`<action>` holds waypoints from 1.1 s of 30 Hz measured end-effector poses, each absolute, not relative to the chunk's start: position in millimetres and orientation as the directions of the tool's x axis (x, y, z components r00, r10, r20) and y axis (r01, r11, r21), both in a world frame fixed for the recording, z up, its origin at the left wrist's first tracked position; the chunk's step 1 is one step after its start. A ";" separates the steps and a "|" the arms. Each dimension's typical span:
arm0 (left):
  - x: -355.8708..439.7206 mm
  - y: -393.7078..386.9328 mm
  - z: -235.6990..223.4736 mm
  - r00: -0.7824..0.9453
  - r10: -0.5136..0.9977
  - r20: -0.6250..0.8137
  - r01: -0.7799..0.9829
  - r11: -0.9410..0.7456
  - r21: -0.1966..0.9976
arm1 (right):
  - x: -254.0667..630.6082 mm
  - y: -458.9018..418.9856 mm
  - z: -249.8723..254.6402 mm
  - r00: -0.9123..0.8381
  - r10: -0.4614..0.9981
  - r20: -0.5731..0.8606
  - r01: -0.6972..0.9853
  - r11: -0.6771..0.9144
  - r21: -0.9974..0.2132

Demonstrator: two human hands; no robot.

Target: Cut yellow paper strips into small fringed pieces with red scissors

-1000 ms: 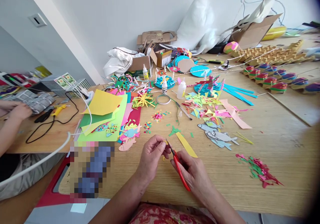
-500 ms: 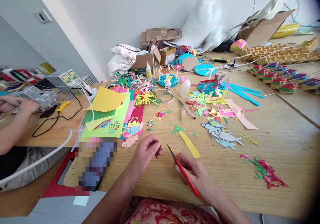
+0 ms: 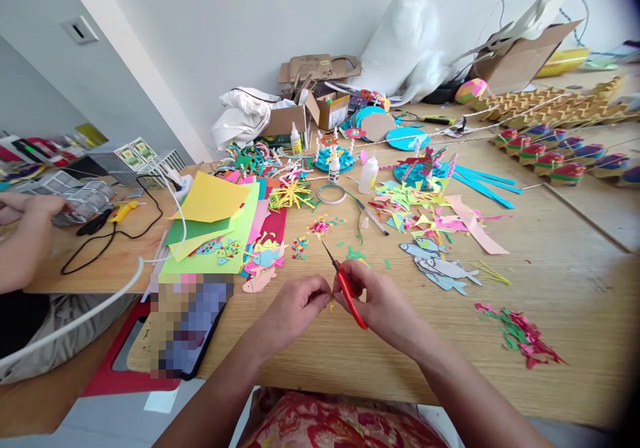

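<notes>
Your right hand (image 3: pixel 373 296) grips scissors (image 3: pixel 345 284) at your 12 o'clock: smooth red handles (image 3: pixel 357 313), slim dark blades (image 3: pixel 331 256) tapering toward 11. Left hand (image 3: pixel 303 301) pinched closed, contents unclear. Wood-grain table (image 3: pixel 555 268) beneath.

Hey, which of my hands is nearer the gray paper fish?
Right. Your right hand, holding the scissors, is left of the fish and slightly nearer you; your left hand is farther left, past the right hand.
</notes>
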State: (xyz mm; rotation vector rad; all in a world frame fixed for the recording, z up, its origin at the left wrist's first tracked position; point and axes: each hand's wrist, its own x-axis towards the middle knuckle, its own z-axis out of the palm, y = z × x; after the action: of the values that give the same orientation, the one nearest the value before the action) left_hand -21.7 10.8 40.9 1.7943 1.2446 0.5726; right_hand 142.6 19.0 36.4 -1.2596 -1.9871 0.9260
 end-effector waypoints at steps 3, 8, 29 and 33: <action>-23.5 13.4 38.7 0.425 0.901 -0.082 0.542 -0.181 0.820 | 143.2 19.9 37.8 -0.394 0.912 0.116 0.539 0.331 -0.774; -23.2 16.4 43.0 0.484 0.872 -0.080 0.513 -0.208 0.833 | 144.5 20.5 39.6 -0.429 0.900 0.079 0.561 0.334 -0.758; -0.7 13.2 22.7 0.237 0.972 0.002 0.181 -0.046 0.982 | 139.7 11.3 21.7 -0.074 0.979 0.189 0.309 0.203 -0.929; -3.7 13.1 26.8 0.207 0.978 -0.012 0.055 0.001 0.999 | 146.3 2.8 22.9 -0.222 0.960 0.169 0.391 0.246 -0.887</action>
State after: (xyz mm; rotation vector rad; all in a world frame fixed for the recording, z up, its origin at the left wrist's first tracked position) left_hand -3.7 13.1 26.8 1.3355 1.0953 1.0232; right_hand 146.3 2.8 22.9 -1.2487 -1.7544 0.9405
